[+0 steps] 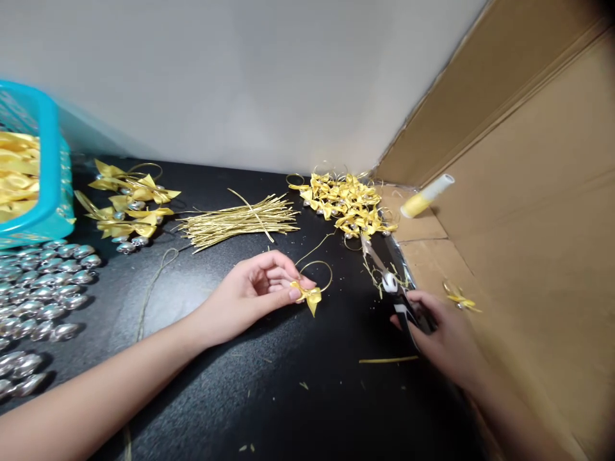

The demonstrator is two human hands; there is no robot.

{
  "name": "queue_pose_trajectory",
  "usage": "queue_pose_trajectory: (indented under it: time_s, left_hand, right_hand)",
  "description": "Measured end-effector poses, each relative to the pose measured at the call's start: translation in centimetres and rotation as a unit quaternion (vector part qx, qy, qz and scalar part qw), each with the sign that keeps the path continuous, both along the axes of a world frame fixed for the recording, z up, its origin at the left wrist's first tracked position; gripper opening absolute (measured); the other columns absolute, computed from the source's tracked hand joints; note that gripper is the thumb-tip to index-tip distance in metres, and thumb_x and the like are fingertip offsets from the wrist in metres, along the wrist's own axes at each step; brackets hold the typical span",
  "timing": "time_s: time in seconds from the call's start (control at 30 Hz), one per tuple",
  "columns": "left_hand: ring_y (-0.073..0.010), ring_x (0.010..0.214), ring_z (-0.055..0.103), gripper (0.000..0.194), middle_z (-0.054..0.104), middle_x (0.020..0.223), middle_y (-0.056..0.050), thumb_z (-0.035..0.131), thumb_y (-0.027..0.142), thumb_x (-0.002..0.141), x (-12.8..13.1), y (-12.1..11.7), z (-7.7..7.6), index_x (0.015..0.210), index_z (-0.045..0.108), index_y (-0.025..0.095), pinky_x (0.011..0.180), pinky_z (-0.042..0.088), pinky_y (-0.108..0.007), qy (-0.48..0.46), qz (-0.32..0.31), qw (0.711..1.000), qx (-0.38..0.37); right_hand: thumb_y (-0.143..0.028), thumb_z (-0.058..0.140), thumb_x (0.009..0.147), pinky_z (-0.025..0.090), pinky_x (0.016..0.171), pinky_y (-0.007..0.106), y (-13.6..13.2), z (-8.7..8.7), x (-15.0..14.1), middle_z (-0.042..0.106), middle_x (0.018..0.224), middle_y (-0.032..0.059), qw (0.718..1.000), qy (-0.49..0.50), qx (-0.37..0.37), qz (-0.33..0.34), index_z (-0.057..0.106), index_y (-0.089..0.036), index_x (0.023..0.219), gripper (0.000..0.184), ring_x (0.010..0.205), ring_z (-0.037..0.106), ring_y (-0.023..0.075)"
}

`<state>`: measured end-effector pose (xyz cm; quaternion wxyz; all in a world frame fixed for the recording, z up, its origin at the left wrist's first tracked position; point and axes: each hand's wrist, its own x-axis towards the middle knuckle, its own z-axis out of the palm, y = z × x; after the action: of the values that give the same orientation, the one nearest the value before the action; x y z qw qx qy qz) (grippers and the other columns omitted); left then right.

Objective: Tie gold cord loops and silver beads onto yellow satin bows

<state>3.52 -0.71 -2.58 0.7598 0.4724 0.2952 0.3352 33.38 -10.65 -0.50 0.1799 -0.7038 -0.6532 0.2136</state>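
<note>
Nearby, gold wires (240, 221) lie beyond the left hand (276, 285), pinching a yellow bow (310, 296).

The left hand (264, 283) and right hand (444, 333) are bare, with slender fingers; the left forearm (120, 381) and right forearm (514, 410) are slim and uncovered.

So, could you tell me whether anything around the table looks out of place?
One yellow bow lies alone on the cardboard, apart from the bow pile; small clippings also litter the black tabletop.
</note>
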Motion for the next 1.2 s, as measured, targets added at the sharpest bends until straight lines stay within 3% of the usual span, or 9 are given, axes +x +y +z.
queue_pose_trajectory:
  time_s: [0.17, 0.3, 0.4, 0.53, 0.67, 0.97, 1.07, 1.2]
  left_hand:
    - [-0.0128, 0.083, 0.072, 0.017, 0.076, 0.093, -0.007, 0.071, 0.012, 0.080, -0.1, -0.2, 0.6, 0.090, 0.058, 0.017, 0.077, 0.058, -0.022, -0.015, 0.019, 0.998, 0.052]
    - [-0.0140, 0.089, 0.071, 0.027, 0.073, 0.102, -0.006, 0.069, 0.008, 0.080, -0.3, -0.7, 1.8, 0.101, 0.057, 0.021, 0.074, 0.058, -0.021, -0.002, 0.072, 0.983, 0.169]
    - [-0.0174, 0.095, 0.071, 0.039, 0.072, 0.102, -0.006, 0.069, 0.002, 0.077, -0.6, -1.4, 2.9, 0.107, 0.057, 0.023, 0.075, 0.060, -0.024, 0.027, 0.133, 0.951, 0.278]
    - [-0.0190, 0.090, 0.072, 0.057, 0.073, 0.101, -0.004, 0.066, -0.008, 0.072, -1.3, -2.6, 4.4, 0.113, 0.055, 0.030, 0.080, 0.062, -0.033, 0.034, 0.168, 0.891, 0.420]
    - [-0.0153, 0.084, 0.072, 0.078, 0.074, 0.099, 0.004, 0.063, -0.015, 0.069, -2.1, -3.5, 5.7, 0.121, 0.052, 0.042, 0.074, 0.062, -0.029, 0.019, 0.178, 0.844, 0.505]
    - [-0.0149, 0.079, 0.070, 0.085, 0.072, 0.098, 0.005, 0.061, -0.015, 0.068, -3.0, -4.7, 6.6, 0.126, 0.052, 0.046, 0.071, 0.062, -0.031, 0.018, 0.179, 0.820, 0.544]
    - [-0.0138, 0.080, 0.069, 0.073, 0.071, 0.092, 0.004, 0.063, -0.012, 0.070, -2.6, -4.9, 6.7, 0.120, 0.055, 0.040, 0.073, 0.060, -0.028, 0.024, 0.188, 0.835, 0.516]
    - [-0.0111, 0.080, 0.066, 0.049, 0.065, 0.091, 0.001, 0.066, -0.003, 0.075, -1.8, -5.3, 7.1, 0.111, 0.057, 0.029, 0.080, 0.058, -0.024, 0.041, 0.227, 0.877, 0.421]
  right_hand:
    - [-0.033, 0.060, 0.083, 0.050, 0.062, 0.027, -0.3, -0.2, -0.9, 0.066, 0.075, 0.0026, 0.999, -0.019, 0.042, -0.029, 0.061, -0.020, 0.089, 0.014, 0.066, 0.062, 0.0178]
    - [-0.027, 0.055, 0.084, 0.053, 0.069, 0.031, -0.1, -0.9, -1.8, 0.067, 0.087, 0.0056, 0.993, -0.057, 0.104, -0.014, 0.060, -0.020, 0.092, 0.012, 0.075, 0.065, 0.0194]
    - [-0.025, 0.055, 0.083, 0.054, 0.075, 0.032, 0.2, -1.6, -2.6, 0.067, 0.096, 0.0076, 0.989, -0.061, 0.134, -0.003, 0.058, -0.020, 0.099, 0.017, 0.085, 0.066, 0.0211]
    - [-0.022, 0.056, 0.081, 0.056, 0.079, 0.034, 0.8, -2.0, -3.6, 0.065, 0.102, 0.0076, 0.994, -0.033, 0.099, 0.030, 0.057, -0.020, 0.103, 0.022, 0.090, 0.066, 0.0213]
    - [-0.021, 0.058, 0.079, 0.055, 0.086, 0.038, 1.1, -1.9, -4.6, 0.062, 0.109, 0.0091, 0.996, -0.014, 0.078, 0.037, 0.056, -0.018, 0.106, 0.028, 0.097, 0.064, 0.0229]
    - [-0.020, 0.059, 0.080, 0.053, 0.090, 0.043, 1.4, -2.5, -5.5, 0.063, 0.109, 0.0112, 0.993, -0.037, 0.108, 0.036, 0.059, -0.017, 0.107, 0.028, 0.103, 0.062, 0.0266]
    - [-0.018, 0.060, 0.079, 0.050, 0.094, 0.046, 1.6, -2.8, -5.4, 0.063, 0.109, 0.0119, 0.989, -0.038, 0.134, 0.046, 0.060, -0.017, 0.109, 0.029, 0.105, 0.060, 0.0278]
    - [-0.016, 0.060, 0.080, 0.049, 0.095, 0.045, 1.7, -2.7, -5.3, 0.062, 0.107, 0.0111, 0.987, -0.010, 0.139, 0.080, 0.061, -0.018, 0.108, 0.027, 0.104, 0.059, 0.0258]
